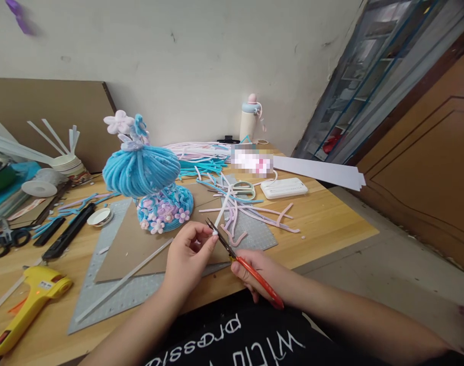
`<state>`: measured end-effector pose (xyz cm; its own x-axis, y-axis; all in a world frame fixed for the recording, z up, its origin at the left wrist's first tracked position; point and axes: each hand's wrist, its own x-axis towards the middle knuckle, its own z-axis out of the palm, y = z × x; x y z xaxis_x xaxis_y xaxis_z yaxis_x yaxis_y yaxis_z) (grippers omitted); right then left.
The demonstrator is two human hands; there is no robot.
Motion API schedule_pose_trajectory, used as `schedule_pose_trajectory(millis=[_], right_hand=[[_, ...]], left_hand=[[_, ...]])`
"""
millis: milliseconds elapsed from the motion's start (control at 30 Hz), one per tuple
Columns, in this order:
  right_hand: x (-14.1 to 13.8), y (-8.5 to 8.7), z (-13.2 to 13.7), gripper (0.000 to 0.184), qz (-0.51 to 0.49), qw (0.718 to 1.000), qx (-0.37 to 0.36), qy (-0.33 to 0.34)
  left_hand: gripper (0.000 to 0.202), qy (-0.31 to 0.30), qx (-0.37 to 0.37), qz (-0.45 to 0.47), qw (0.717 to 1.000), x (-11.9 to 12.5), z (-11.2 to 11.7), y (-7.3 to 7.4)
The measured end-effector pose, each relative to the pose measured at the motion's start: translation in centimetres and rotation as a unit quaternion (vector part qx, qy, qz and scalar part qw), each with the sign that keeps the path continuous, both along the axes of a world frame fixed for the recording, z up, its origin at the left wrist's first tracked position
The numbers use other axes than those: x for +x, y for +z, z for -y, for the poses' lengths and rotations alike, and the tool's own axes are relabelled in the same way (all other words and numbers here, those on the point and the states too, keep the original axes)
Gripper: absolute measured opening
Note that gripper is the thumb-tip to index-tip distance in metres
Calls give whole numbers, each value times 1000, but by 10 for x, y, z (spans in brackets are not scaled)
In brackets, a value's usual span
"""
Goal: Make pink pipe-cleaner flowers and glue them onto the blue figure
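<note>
My left hand [188,254] is closed in a pinch on the lower end of a white pipe cleaner [223,209], which rises toward the table's middle. My right hand [260,272] grips red-handled pliers [241,262]; their dark jaws are parted around the white pipe cleaner right at my left fingertips. Just behind the hands stands a blue pipe-cleaner mushroom craft [146,173] with small flowers on its top and round base.
Loose pink, blue and white pipe cleaners [250,208] lie on a grey cutting mat [140,284]. A yellow glue gun [29,302] sits front left, black scissors [5,241] and a knife farther left. A white box [284,187] and a bottle [250,118] stand behind.
</note>
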<state>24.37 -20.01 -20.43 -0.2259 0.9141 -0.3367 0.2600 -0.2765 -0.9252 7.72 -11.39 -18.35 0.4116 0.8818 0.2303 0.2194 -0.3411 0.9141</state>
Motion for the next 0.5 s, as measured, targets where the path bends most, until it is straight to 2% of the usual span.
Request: schedule_pose_trajectory(millis=[100, 200, 367, 500], right_hand=[[0, 13, -1, 49, 35, 999, 2, 10], [1, 26, -2, 43, 98, 994, 44, 18], [4, 32, -2, 35, 181, 978, 102, 12], [5, 38, -1, 32, 209, 972, 109, 6]], left_hand=[[9, 11, 10, -4, 1000, -1, 2, 0], [10, 9, 27, -18, 999, -2, 3, 3], [10, 12, 18, -36, 999, -3, 4, 9], [9, 16, 26, -31, 999, -4, 3, 11]])
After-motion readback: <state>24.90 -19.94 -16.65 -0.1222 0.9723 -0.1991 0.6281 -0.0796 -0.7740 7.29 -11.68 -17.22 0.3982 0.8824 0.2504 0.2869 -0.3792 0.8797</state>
